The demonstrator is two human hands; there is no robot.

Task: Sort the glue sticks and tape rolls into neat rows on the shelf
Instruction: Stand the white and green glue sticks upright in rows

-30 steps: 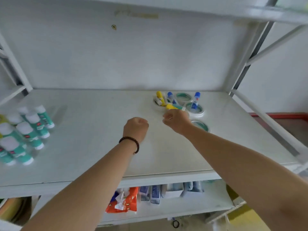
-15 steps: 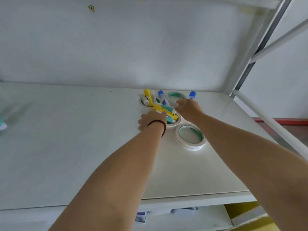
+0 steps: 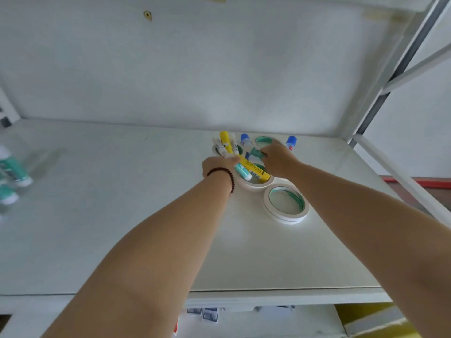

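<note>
Right of centre in the frame, on the white shelf [image 3: 122, 228], both hands work in a small heap of glue sticks and tape rolls. The left hand [image 3: 218, 167], with a dark bead bracelet [image 3: 225, 175] on its wrist, has its fingers curled at the upper end of a yellow glue stick [image 3: 253, 170]; the stick slants down to the right from those fingers, across a tape roll [image 3: 256, 185], with a teal-and-white glue stick [image 3: 242, 172] lying just beside it. Whether that hand also holds the teal-and-white one I cannot tell. The right hand [image 3: 278, 161] is curled as well, its fingertips pinching a small teal glue stick [image 3: 256, 152] that pokes out to the left of them.

Above the left hand, more sticks lean together: a yellow one [image 3: 225, 142] and white ones [image 3: 219, 148], over the rim of another roll. A blue-capped stick [image 3: 245, 140] stands just behind the pinched piece, and a second blue-capped stick [image 3: 291, 142] stands beyond the right hand, near a roll [image 3: 264, 140] at the back. A separate tape roll with a green core [image 3: 286, 203] lies flat below the right wrist, touching the roll under the yellow stick.

At the left edge of the frame, well apart from the heap, blurred teal-and-white glue sticks [image 3: 11, 172] lie on the shelf. Along the bottom of the frame, small packages [image 3: 207, 313] show on the lower shelf.
</note>
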